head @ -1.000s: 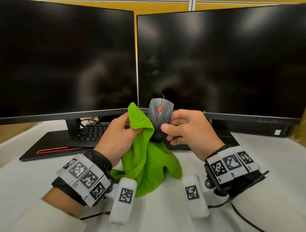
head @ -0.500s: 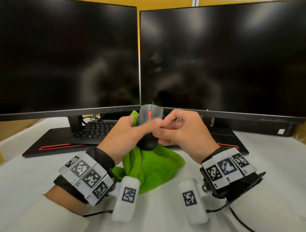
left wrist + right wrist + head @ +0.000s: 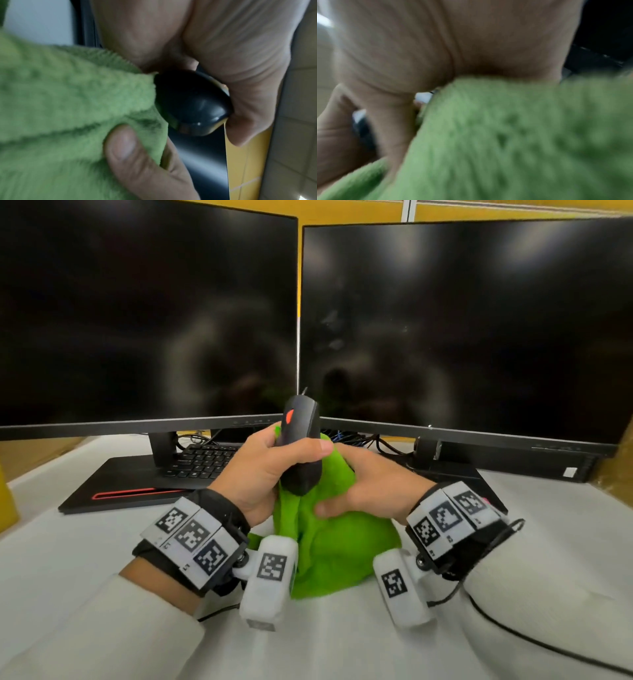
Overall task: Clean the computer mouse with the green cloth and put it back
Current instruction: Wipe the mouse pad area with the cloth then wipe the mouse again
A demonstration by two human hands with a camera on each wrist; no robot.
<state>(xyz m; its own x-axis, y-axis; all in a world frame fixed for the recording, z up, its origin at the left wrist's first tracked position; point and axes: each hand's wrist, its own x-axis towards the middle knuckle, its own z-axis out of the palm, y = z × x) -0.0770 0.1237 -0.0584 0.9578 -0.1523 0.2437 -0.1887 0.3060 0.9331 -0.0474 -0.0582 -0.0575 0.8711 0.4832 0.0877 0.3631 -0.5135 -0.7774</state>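
Observation:
The black computer mouse (image 3: 301, 436) with a red scroll wheel stands upright above the desk, its cord end pointing up. My left hand (image 3: 263, 470) grips it, thumb laid across its back; the left wrist view shows the mouse's rounded end (image 3: 192, 102) in my left hand (image 3: 223, 54). The green cloth (image 3: 335, 539) is bunched against the mouse's right side and hangs to the table. My right hand (image 3: 370, 484) grips the cloth, thumb pressed into the folds. In the blurred right wrist view, the cloth (image 3: 505, 135) fills the space under my right hand (image 3: 436, 47).
Two dark monitors (image 3: 462, 330) stand close behind the hands. A black keyboard (image 3: 202, 460) lies on a black desk mat (image 3: 130, 484) with a red stripe, left of the hands. Cables (image 3: 373, 440) run under the right monitor. White table (image 3: 342, 645) in front.
The mouse has passed from my right hand into my left. The cloth has gone from my left hand to my right and now lies against the mouse's right side.

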